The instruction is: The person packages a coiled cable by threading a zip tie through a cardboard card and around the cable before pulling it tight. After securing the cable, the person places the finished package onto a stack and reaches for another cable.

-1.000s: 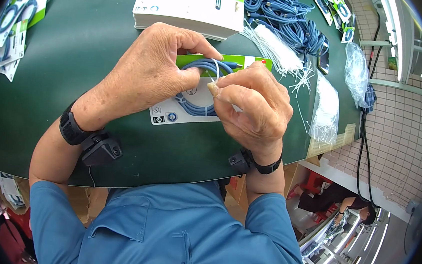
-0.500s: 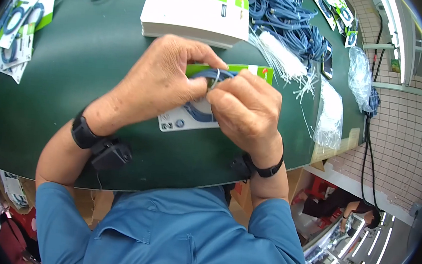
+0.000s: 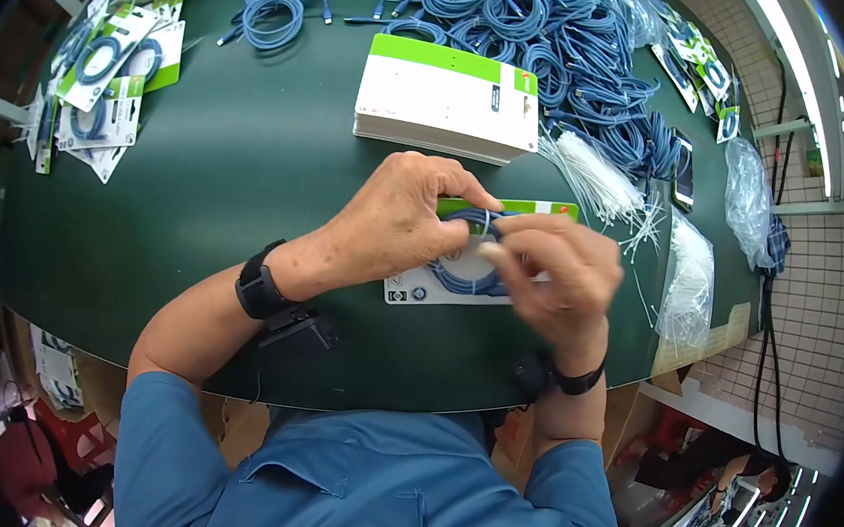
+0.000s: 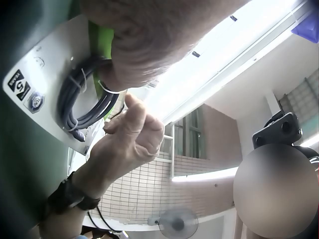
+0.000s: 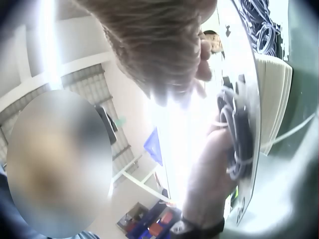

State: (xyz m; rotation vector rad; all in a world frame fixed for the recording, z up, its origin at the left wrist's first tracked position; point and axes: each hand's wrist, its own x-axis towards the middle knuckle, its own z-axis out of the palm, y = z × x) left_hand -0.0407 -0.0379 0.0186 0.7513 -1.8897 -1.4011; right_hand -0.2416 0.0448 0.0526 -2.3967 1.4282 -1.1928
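A coiled blue cable (image 3: 463,279) lies on a white and green card (image 3: 410,289), and a thin white tie (image 3: 487,221) loops round the top of the coil. The left hand (image 3: 401,217) pinches the coil and the card's upper left part between thumb and index finger. Just right of the tie is the right hand (image 3: 567,271), blurred, its thumb and index finger bent near each other; whether it pinches the tie's end is unclear. In the left wrist view the coil (image 4: 89,94) shows smaller ties round it, with the right hand (image 4: 127,147) beside it.
A stack of cards (image 3: 446,100) stands behind the hands. Beyond it is a heap of blue cables (image 3: 553,24). White ties (image 3: 595,173), a phone (image 3: 684,171) and a plastic bag of ties (image 3: 689,287) lie on the right; carded cables (image 3: 108,70) lie at the left.
The head view has shifted, so the scene sits lower and further right. The right hand has drawn slightly away from the coil and its fingers have loosened; the left hand keeps its hold.
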